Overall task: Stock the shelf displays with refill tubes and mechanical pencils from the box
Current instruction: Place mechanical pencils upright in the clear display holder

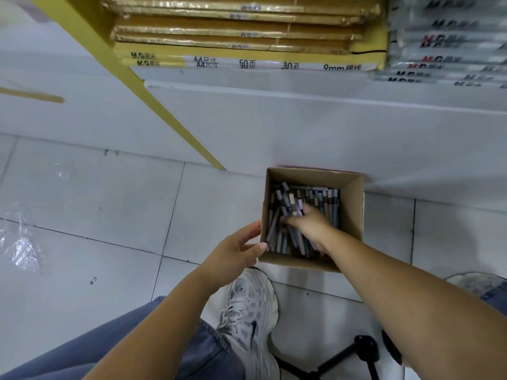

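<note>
A small open cardboard box (354, 207) stands on the tiled floor against the white shelf base. It is full of mechanical pencils (326, 200) in grey, lilac and pale blue. My right hand (310, 223) reaches into the box and grips a bundle of several pencils (289, 204) that stick up past its fingers. My left hand (236, 250) hovers just outside the box's left wall, fingers relaxed and holding nothing, thumb near the box's near left corner.
Above the white shelf base (329, 127) lie stacked yellow paper pads (247, 54) and, to the right, clear-wrapped packs (444, 50). A yellow shelf post (153, 100) slants down to the floor. My white sneaker (249, 311) sits below the box; a black stand foot (362, 349) lies beside it.
</note>
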A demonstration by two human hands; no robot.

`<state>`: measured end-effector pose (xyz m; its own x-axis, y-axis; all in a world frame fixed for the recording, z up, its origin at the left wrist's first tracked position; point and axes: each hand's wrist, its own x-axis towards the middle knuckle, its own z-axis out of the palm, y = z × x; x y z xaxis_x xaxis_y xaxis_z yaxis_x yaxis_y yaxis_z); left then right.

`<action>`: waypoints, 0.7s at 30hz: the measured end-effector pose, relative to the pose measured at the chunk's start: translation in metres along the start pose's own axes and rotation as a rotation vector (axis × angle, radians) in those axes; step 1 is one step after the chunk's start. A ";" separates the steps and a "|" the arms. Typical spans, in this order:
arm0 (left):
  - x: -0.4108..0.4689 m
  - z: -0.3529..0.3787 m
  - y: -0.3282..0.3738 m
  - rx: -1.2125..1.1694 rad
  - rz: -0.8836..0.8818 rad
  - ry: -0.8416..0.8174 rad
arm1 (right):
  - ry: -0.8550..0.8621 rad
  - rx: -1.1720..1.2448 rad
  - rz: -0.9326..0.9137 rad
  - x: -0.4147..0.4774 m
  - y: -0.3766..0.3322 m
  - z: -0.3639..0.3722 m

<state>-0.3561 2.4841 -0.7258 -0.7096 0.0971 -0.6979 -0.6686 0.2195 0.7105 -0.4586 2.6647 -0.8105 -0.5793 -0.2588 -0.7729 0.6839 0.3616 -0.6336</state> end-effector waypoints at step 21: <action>-0.126 0.043 0.224 -0.137 0.436 -0.360 | 0.106 0.072 -0.889 -0.289 -0.185 -0.050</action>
<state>-0.4070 2.5623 -0.4829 -0.8214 0.4799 -0.3082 -0.3716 -0.0402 0.9275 -0.4397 2.7170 -0.4687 -0.9435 -0.3312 0.0092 -0.0130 0.0093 -0.9999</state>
